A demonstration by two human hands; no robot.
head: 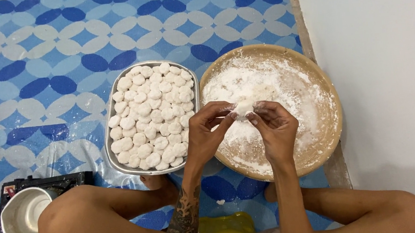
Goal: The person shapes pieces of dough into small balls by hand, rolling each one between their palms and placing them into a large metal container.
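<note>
Both hands pinch a small white dough piece [244, 107] between their fingertips. My left hand [209, 131] holds it from the left and my right hand [274, 128] from the right, above a round wooden tray [324, 92] dusted with white flour. To the left of the tray lies a metal rectangular pan [110, 109] filled with several shaped white dough pieces [151, 118].
I sit on a blue and white patterned floor mat [64, 54], knees spread at the bottom of the view. A white pot [23, 215] stands on a small black stove [59, 181] at lower left. A white wall [386, 68] runs along the right. Something yellow [226, 224] lies between my legs.
</note>
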